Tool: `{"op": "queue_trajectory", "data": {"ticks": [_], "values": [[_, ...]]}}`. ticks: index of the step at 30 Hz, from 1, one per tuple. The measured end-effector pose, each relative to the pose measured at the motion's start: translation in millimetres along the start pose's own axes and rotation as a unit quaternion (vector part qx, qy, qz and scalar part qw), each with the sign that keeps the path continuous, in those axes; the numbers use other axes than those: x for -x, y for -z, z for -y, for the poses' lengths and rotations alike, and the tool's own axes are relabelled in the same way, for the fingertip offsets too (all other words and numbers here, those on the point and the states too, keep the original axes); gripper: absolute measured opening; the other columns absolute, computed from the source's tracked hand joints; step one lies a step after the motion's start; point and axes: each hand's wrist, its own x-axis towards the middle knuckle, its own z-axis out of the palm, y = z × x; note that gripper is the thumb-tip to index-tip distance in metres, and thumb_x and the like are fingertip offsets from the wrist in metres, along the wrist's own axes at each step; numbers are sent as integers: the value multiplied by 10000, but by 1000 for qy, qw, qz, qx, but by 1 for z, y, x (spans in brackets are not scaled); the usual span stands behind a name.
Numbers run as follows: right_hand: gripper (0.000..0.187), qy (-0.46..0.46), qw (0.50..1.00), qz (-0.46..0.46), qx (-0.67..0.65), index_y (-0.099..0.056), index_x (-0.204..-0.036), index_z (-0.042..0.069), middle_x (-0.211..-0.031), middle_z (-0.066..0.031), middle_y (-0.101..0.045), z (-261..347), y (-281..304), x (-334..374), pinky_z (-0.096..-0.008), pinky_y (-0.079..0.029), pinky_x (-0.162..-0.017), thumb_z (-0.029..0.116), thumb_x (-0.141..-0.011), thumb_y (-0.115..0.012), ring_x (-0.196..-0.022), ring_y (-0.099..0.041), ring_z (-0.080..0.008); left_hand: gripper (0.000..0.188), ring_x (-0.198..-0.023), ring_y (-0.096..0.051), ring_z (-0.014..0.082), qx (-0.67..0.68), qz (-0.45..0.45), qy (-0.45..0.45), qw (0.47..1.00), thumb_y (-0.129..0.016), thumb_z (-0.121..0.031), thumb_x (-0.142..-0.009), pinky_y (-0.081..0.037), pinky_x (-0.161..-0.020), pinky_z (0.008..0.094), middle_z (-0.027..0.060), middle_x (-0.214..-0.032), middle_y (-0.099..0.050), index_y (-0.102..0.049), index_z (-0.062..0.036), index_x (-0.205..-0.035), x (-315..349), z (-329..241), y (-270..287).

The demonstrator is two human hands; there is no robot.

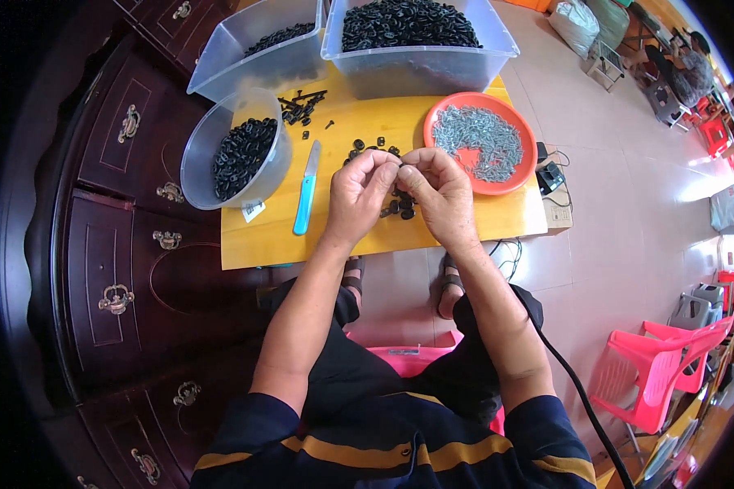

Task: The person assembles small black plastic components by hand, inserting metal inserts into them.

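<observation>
My left hand [359, 196] and my right hand [442, 196] meet over the middle of the yellow table [261, 244]. Thumbs and forefingers of both are pinched together at the tips, around a small dark piece mostly hidden by the fingers. Under and behind them lies a loose pile of small black plastic parts [402, 205]. On the right is a red plate [526, 167] with many small silvery metal pins or screws [497, 138]. To the left of my left hand lies a knife [305, 196] with a turquoise handle.
A round clear tub [196, 167] of black rings [245, 155] stands at the table's left. Two clear bins hold black parts at the back, one [420, 69] fuller. Dark drawers [98, 269] flank the left side. A black cable [571, 367] runs past my right arm. Another person [689, 77] sits far right.
</observation>
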Motion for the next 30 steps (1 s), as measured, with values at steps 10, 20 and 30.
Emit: {"op": "queue_trajectory", "data": {"ticks": [10, 20, 30], "values": [[91, 66, 976, -192, -76, -611, -1008, 40, -927, -26, -655, 43, 83, -25, -219, -497, -678, 124, -974, -618, -806, -649, -106, 42, -640, -605, 104, -213, 12, -101, 972, -690, -80, -864, -490, -600, 256, 30, -761, -650, -699, -43, -883, -50, 5, -40], [117, 30, 973, -204, -108, -590, -1054, 44, -979, -70, -689, 61, 109, -27, -229, -506, -699, 137, -984, -607, -799, -655, -113, 37, -853, -637, 275, -463, 162, -185, 851, -706, -141, -788, -523, -749, 419, 61, -807, -645, -712, -106, -793, -80, 35, -72], [121, 17, 973, -189, -130, -598, -1056, 39, -956, -68, -687, 59, 100, -25, -225, -492, -690, 131, -978, -615, -778, -647, -107, 72, -823, -621, 281, -489, 181, -196, 831, -732, -171, -763, -508, -744, 428, 57, -782, -638, -702, -109, -743, -90, 35, -77]]}}
